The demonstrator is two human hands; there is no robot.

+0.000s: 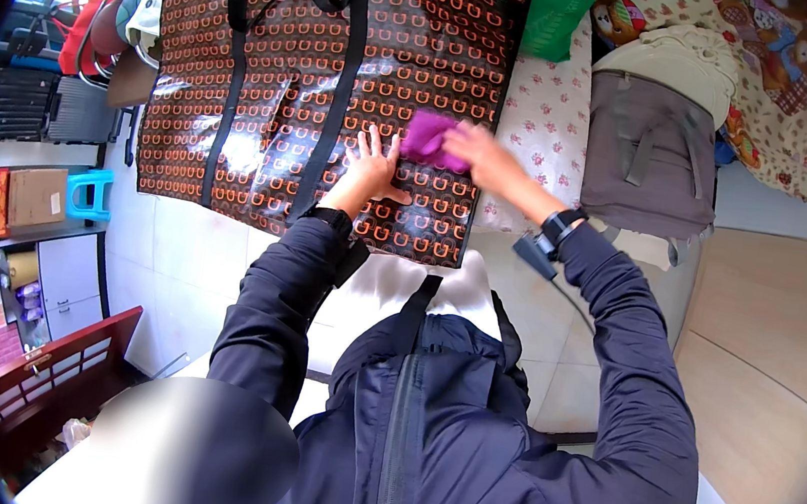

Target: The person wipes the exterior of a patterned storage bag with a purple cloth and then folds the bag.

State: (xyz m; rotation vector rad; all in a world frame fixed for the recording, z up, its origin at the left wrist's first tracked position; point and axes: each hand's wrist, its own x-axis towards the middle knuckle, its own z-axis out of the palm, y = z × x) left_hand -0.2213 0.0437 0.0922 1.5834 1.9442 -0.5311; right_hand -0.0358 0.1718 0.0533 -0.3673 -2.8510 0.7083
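A large glossy brown bag with an orange horseshoe-like pattern and black strap handles lies before me. My left hand rests on its surface with fingers spread, just right of one strap. In my right hand, slightly blurred, is a crumpled purple cloth, pressed against the bag near its right edge. Both wrists bear dark bands, and a cable hangs by the right one.
A grey backpack sits to the right on a floral cloth, near a green bag. Bear-print fabric lies beyond. At left are stacked chairs, a blue plastic stool and a dark red wooden door.
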